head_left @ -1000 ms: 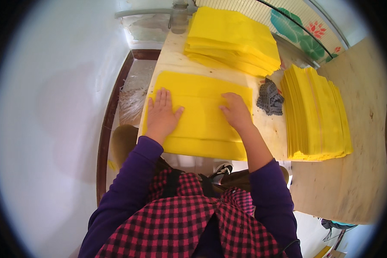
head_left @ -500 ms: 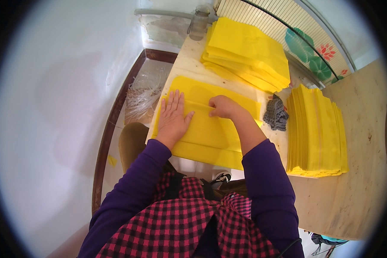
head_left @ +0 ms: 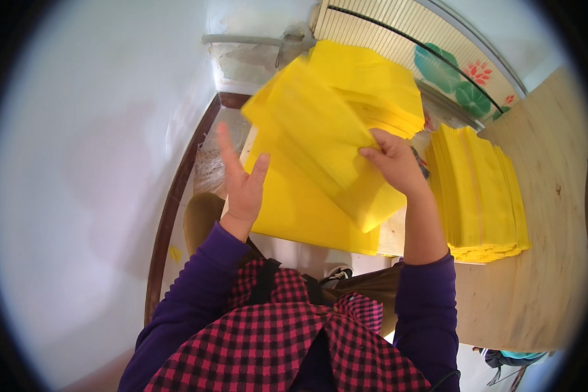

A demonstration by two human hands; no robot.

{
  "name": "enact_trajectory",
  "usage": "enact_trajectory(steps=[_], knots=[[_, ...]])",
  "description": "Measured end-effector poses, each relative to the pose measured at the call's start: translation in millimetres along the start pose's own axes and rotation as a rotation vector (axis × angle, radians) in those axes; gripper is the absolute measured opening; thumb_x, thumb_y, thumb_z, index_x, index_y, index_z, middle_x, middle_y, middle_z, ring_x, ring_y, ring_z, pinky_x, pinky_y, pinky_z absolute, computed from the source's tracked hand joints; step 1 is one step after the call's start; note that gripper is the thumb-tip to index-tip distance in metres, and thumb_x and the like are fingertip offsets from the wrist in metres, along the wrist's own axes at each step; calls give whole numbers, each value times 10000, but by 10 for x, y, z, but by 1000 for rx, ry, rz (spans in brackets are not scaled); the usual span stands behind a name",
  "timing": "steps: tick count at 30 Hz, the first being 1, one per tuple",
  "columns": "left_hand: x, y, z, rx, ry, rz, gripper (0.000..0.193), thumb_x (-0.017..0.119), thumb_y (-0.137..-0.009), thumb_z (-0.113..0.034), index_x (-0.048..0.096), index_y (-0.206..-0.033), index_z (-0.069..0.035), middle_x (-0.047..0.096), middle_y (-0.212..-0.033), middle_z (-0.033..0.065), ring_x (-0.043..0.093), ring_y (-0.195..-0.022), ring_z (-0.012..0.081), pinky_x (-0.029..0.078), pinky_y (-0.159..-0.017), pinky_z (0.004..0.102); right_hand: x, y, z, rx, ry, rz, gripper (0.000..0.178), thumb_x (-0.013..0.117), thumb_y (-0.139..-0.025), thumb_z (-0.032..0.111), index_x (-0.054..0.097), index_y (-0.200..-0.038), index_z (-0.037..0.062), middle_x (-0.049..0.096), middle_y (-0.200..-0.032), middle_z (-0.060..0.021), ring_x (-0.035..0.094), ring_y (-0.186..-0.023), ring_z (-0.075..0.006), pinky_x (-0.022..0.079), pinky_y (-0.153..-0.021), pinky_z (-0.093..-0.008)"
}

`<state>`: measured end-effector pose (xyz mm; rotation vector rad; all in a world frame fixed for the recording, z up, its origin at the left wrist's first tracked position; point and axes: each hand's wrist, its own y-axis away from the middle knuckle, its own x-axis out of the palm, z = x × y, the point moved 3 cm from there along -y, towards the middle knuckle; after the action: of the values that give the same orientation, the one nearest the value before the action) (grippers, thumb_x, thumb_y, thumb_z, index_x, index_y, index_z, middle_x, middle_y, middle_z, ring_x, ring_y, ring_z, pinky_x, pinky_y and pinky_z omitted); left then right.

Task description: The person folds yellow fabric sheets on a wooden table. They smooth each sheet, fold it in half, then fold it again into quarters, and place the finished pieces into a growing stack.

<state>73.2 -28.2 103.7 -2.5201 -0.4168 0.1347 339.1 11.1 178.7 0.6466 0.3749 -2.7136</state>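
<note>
A white wall [head_left: 98,163] meets brown skirting [head_left: 169,209] near pale wooden boards [head_left: 545,215].

At one o'clock we see a cream slatted panel [head_left: 382,36] painted with green leaves [head_left: 436,67]; at ten, pale plastic strands [head_left: 209,163].

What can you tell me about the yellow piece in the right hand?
The yellow piece looks like thin cloth, folded into an oblong, and is slightly blurred. It slants from upper left to lower right, partly over a yellow sheet. The right hand pinches its right edge; the left hand does not hold it.
</note>
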Motion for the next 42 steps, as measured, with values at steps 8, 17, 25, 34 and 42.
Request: enact_trajectory(steps=[8,17,25,34,42], knots=[[908,-324,-712,-240,768,545,714,695,-855,-147,288,-1423,-4,492,-1324,119,484,-1182,176,385,-1000,307,-169,381,146,-199,-630,-422,242,582,-917,39,603,-1155,5,662,-1077,-27,600,-939,-91,468,-828,-238],[1120,-83,-434,-343,414,748,340,683,-863,-160,604,-1148,6,645,-1056,35,586,-960,124,465,-860,287,97,721,-513,112,-620,-443,241,599,-911,58,602,-1150,20,657,-1096,-38,593,-1005,-122,454,-896,-274],[1144,-126,-433,-351,401,769,305,656,-888,-152,611,-1148,1,656,-1051,25,596,-929,114,475,-837,283,89,725,-497,127,-546,-374,216,628,-895,69,637,-1106,20,668,-1057,-28,602,-951,-101,466,-846,-255],[1090,-155,-766,-615,959,693,403,563,-934,-141,468,-1302,-7,564,-1254,95,550,-1142,211,443,-971,355,-256,676,57,94,-587,-238,188,632,-884,62,648,-1056,-13,682,-911,-19,626,-752,-77,504,-677,-227],[1091,-76,-555,-817,1236,485,408,478,-978,-211,434,-1322,5,529,-1307,129,533,-1180,278,420,-1021,416,-176,836,29,293,-416,-130,220,657,-867,107,651,-1056,-7,677,-899,-10,616,-746,-74,500,-685,-237]])
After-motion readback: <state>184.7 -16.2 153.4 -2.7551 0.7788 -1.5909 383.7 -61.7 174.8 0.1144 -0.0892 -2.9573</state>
